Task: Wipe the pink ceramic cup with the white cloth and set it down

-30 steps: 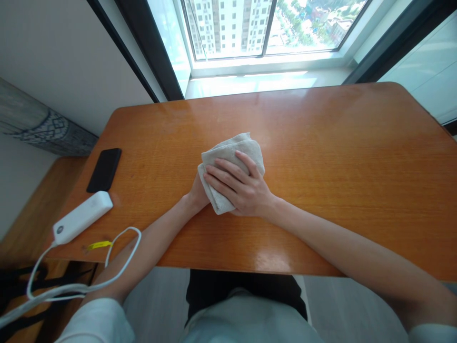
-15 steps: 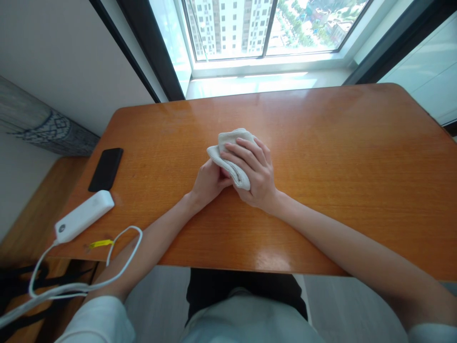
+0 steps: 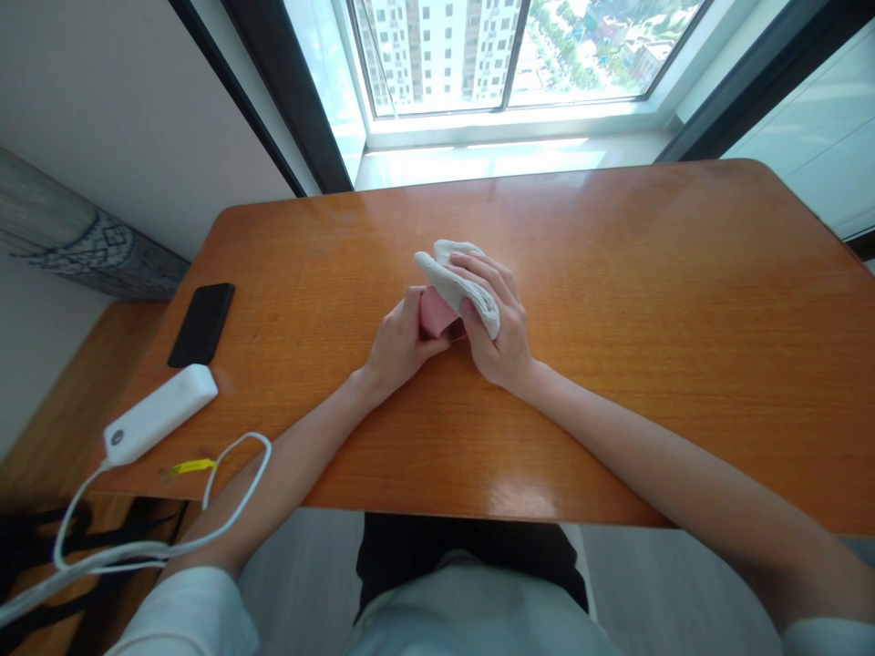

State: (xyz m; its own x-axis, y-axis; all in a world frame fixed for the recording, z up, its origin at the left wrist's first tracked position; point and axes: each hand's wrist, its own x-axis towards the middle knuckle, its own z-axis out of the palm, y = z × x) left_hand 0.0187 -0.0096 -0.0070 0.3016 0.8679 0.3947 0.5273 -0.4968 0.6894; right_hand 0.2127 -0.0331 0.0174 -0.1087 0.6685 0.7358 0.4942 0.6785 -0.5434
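My left hand (image 3: 398, 344) grips a small pink object (image 3: 436, 312) near the middle of the wooden table (image 3: 649, 301); I cannot make out what the pink thing is. My right hand (image 3: 498, 323) is closed on a folded off-white cloth (image 3: 457, 279), lifted and tilted over the top of the pink object. The cloth and my right fingers hide most of the pink object. Both forearms rest on the table, coming in from the near edge.
A black phone (image 3: 202, 323) lies at the table's left side. Nearer to me, a white power bank (image 3: 159, 415) sits at the left edge, with a white cable (image 3: 225, 497) looping off it and a yellow tag (image 3: 191, 467) beside it. A window runs beyond the far edge.
The cloth lay flat under my right hand; it has been bunched, lifted and pulled back to the right, uncovering the pink object. My left hand has come out from under it and holds the pink object.
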